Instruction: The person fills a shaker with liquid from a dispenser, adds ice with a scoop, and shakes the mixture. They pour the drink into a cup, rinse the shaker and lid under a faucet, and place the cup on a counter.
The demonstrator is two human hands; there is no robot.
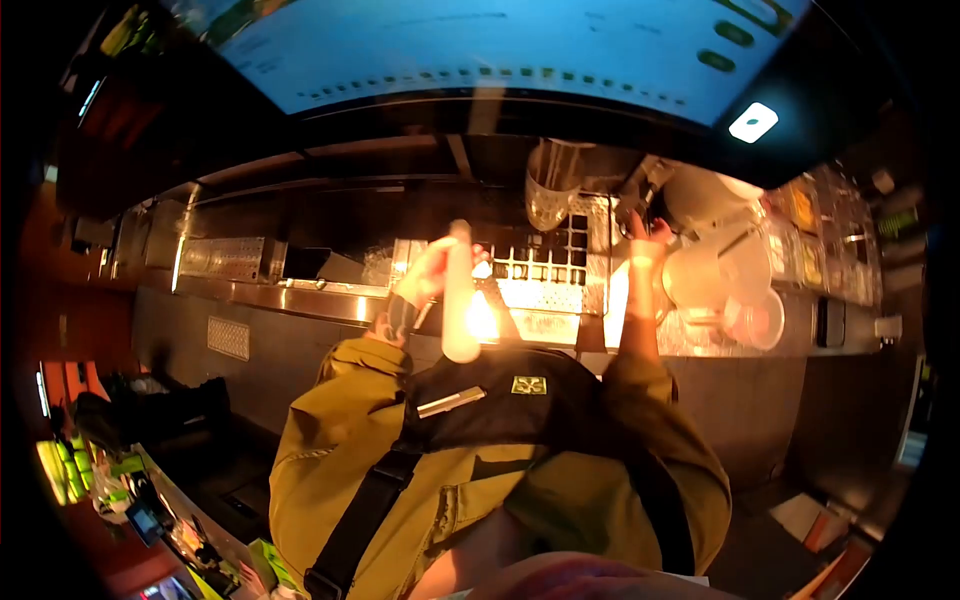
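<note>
A long pale cylinder (459, 300), perhaps a bottle or a stack of cups, stands out in front of the apron, with my left hand (432, 272) wrapped round it. Over at the right, my right hand (650, 240) reaches to the back of the counter beside a dark metal fitting (640, 195); its fingers look spread, and I make out nothing between them. Between the hands lies a lit metal drip grate (540, 265), and a clear container (552, 195) hangs or stands at its back edge.
White tubs (715, 270) crowd the counter just right of my right forearm, with a pinkish container (756, 318) in front. Farther right are trays of ingredients (815, 230). A large screen (480, 50) spans the top. A perforated metal plate (225, 258) is at the left.
</note>
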